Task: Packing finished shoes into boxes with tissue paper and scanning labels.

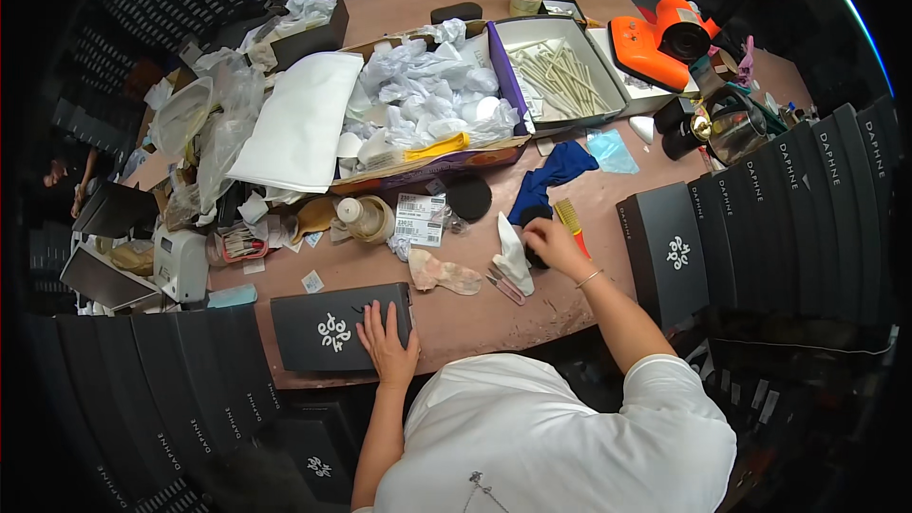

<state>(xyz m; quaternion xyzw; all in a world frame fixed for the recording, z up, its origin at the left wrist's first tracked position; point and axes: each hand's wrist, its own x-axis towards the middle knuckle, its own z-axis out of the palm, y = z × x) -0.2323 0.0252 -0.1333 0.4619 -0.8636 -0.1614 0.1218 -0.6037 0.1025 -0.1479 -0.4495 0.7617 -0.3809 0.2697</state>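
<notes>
Fingers apart, the left hand [388, 344] lies on the black box [332, 331], perhaps steadying it; the right hand [556, 247] is beside the brush [570, 217], its grip impossible to tell.

the box [332, 331] looks like smooth, matt cardboard.
</notes>
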